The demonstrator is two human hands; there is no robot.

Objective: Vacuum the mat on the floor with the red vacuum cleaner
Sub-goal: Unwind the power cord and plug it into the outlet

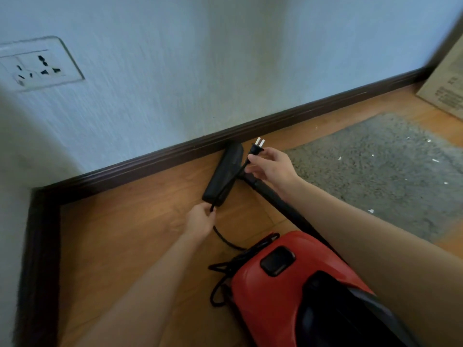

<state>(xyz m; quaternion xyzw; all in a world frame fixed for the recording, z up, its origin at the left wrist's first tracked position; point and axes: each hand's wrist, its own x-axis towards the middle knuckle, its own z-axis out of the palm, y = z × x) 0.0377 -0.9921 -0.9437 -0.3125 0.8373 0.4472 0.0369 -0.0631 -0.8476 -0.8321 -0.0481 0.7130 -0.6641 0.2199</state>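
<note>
Plug [258, 146], prongs up, pinched in the right hand [271, 167]; wall socket [37, 65] lies at ten o'clock; left hand [200, 220] pinches the cord [226, 240].

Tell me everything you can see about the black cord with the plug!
The black cord looks thin and rubbery. Its plug has two pale flat prongs pointing up, plugged into nothing. The right hand pinches it just below the plug; the left hand holds it lower down. From there it curves across the wooden floor to loose loops beside the red vacuum cleaner.
</note>
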